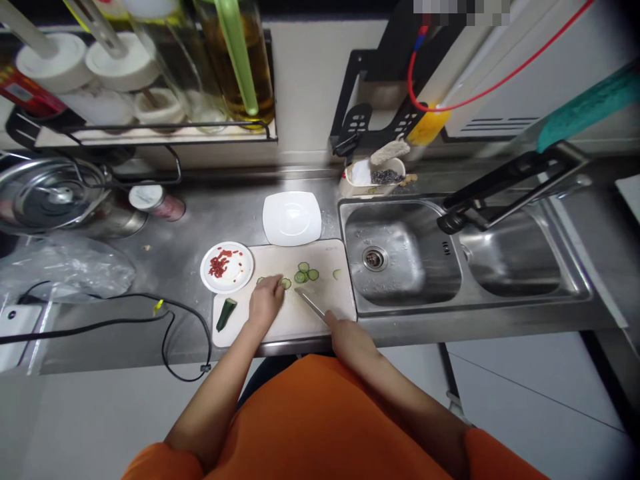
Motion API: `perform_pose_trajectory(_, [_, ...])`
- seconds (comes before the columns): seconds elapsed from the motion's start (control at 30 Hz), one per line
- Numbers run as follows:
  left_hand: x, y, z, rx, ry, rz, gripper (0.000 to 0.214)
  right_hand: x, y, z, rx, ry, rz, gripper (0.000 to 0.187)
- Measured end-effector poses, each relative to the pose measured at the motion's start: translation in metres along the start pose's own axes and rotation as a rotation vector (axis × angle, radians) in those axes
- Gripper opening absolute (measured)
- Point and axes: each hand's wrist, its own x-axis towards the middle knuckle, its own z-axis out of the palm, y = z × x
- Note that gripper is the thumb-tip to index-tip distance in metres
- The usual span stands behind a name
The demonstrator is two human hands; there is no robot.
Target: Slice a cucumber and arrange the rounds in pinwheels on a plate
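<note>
My left hand (266,303) is closed over a cucumber piece on the white cutting board (323,257). Green shows on both sides of its fingers, and a pale cut round (286,283) faces right; the rest is hidden under the hand. In my right hand (353,339) is a knife (311,304), its handle wrapped by the fingers. The blade points up and left, its tip close to the cut round. Several cucumber slices (303,272) lie overlapped beyond the blade, with a lone slice (337,274) farther right. A dark green cucumber end (227,315) rests at the board's left.
A white plate with red chopped bits (226,283) overlaps the board's left corner. Behind the board sits a square white plate (292,219). The steel sink (404,260) adjoins on the right. A black cable (125,320) and a clear plastic bag (65,267) lie left.
</note>
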Motion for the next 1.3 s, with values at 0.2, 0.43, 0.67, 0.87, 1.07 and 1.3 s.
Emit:
perform_pose_trajectory(0.2, [-0.014,0.004,0.008,0.095,0.029,-0.053,0.027,0.002,-0.011,-0.005,0.02,0.013,0.03,0.045])
perform_pose_trajectory(0.43, [-0.014,0.003,0.015,0.063,0.052,-0.061,0.026,0.006,-0.03,-0.014,0.004,0.021,-0.026,0.043])
perform_pose_trajectory(0.67, [-0.014,0.001,0.015,0.044,0.069,-0.055,0.027,0.008,-0.035,-0.015,-0.019,0.04,-0.025,0.043])
perform_pose_trajectory(0.87, [-0.014,0.0,0.015,0.033,0.062,-0.051,0.027,0.01,-0.037,-0.015,-0.018,0.034,-0.027,0.043])
perform_pose_trajectory(1.07, [-0.013,-0.001,0.016,0.038,0.07,-0.039,0.026,0.01,-0.038,-0.014,-0.005,0.027,-0.025,0.043])
perform_pose_trajectory(1.3, [-0.013,-0.002,0.016,0.036,0.063,-0.041,0.026,0.01,-0.04,-0.017,0.01,0.02,-0.019,0.043])
